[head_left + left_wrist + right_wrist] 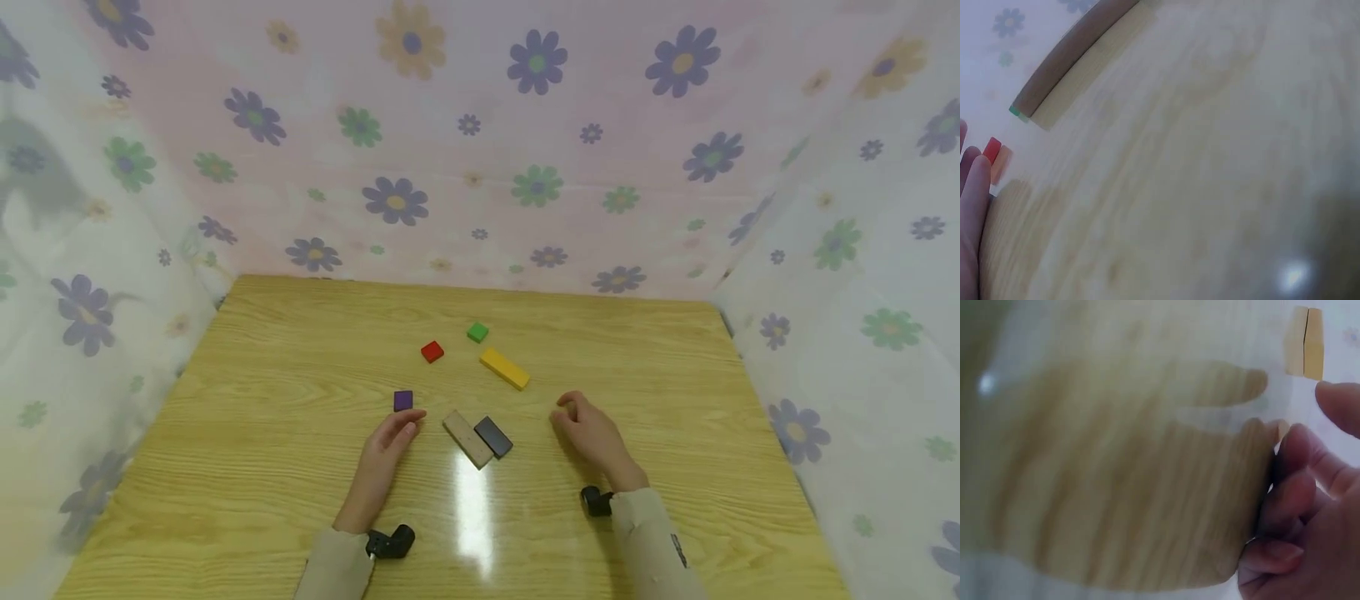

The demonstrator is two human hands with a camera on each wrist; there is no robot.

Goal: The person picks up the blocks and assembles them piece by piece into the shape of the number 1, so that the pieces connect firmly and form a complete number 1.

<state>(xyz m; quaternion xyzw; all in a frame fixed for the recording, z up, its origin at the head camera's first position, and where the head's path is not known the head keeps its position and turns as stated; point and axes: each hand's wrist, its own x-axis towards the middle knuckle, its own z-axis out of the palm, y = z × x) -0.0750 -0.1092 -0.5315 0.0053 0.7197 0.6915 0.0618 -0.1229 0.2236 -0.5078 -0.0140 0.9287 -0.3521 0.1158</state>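
Note:
On the wooden table, my left hand [384, 454] lies just in front of a small purple block [402, 401]; whether it touches the block I cannot tell. Its fingers are loosely extended and hold nothing. To its right, a long plain-wood block [467, 439] lies slanted beside a shorter dark grey block [493, 437]. My right hand [596, 433] rests farther right with loosely curled fingers and nothing in them. In the right wrist view a yellow block [1314, 344] appears beyond the thumb. A red block [992, 149] shows past the left fingertips in the left wrist view.
Farther back lie the red block [432, 352], a green block [477, 332] and the long yellow block [505, 368]. A flower-patterned cloth [465, 167] hangs behind the table [300, 350] and along both sides. Each wrist wears a black camera.

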